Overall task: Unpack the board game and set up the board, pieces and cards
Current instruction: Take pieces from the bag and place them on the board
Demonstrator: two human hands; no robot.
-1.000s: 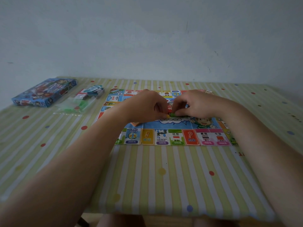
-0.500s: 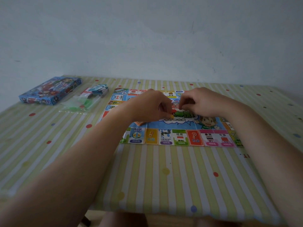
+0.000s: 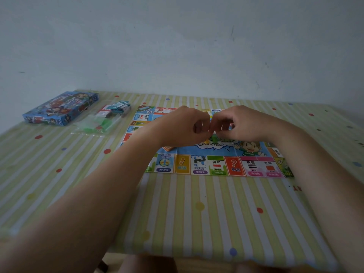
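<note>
Both hands are working close together over the middle of the colourful printed paper game board [image 3: 216, 166], which is lying flat and unfolded on the green-and-white striped, dotted tablecloth [image 3: 197, 213]. The left hand [image 3: 183, 127] is curling its fingers inward, and the right hand [image 3: 244, 125] is doing the same from the other side. Their fingertips are meeting, or nearly meeting, just above the board's blue centre panel. Whatever may be sitting between the fingers is hidden, so I cannot tell whether either hand is pinching a piece. Both forearms are reaching in from the near edge of the table. Off to the far left, the flat blue cardboard game box [image 3: 61, 108] is lying well apart from the board. Between box and board, a clear plastic bag holding small green pieces [image 3: 94, 126] is resting on the cloth. A small stack of blue-and-white cards [image 3: 120, 106] is sitting just behind the bag, near the board's far left corner.
</note>
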